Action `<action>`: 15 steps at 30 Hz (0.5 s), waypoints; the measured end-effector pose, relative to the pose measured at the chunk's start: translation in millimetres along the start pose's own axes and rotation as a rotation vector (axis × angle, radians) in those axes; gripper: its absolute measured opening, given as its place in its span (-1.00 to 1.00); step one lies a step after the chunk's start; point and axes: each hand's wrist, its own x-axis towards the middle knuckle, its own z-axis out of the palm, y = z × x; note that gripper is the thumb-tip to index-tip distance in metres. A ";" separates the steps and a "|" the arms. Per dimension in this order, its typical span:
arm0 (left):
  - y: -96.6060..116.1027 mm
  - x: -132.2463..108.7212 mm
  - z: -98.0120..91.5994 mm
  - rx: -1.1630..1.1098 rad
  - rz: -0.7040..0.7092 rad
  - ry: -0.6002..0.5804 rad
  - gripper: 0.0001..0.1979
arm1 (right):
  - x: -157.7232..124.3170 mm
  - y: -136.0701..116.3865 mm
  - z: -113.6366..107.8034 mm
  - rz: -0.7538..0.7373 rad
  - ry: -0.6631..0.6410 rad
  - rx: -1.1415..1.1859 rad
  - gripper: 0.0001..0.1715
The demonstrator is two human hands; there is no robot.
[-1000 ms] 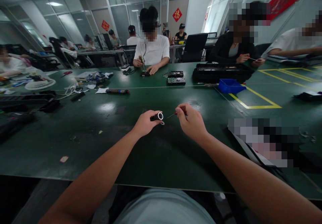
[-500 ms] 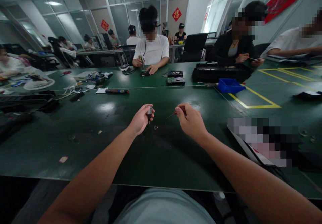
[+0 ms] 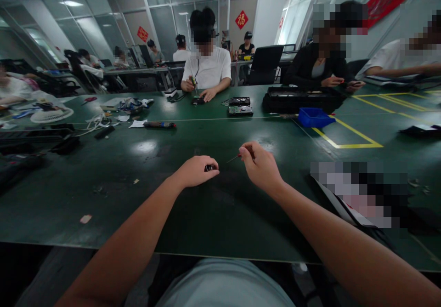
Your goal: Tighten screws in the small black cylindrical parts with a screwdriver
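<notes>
My left hand (image 3: 195, 171) rests low on the green table (image 3: 220, 206), fingers curled over a small dark cylindrical part (image 3: 208, 167) that barely shows at the fingertips. My right hand (image 3: 260, 165) hovers just to the right, pinched around a thin red-handled screwdriver (image 3: 234, 157) whose metal tip points left toward the left hand. The small ring seen earlier on the table is hidden.
A blue bin (image 3: 314, 117), a long black case (image 3: 303, 99) and two hard drives (image 3: 240, 106) sit farther back. A dark tool (image 3: 159, 124) and cables (image 3: 96, 123) lie at the left. Other people work across the table. Yellow tape lines (image 3: 358, 134) mark the right side.
My left hand turned the cylindrical part from sideways to upright, then lowered it onto the table, covering the small ring. My right hand with the screwdriver stayed almost still.
</notes>
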 end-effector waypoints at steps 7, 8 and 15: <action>-9.8 -2.0 -1.0 -0.016 -0.085 -0.054 -0.78 | 0.4 -2.0 -1.8 0.003 -0.008 0.000 -0.73; -10.3 -1.7 -0.6 0.000 -0.080 -0.071 -0.79 | 0.4 -1.9 -1.8 0.005 -0.009 0.003 -0.73; -8.9 -1.1 1.1 0.027 -0.095 -0.046 -0.78 | 0.3 0.1 -0.6 -0.016 -0.005 0.012 -0.73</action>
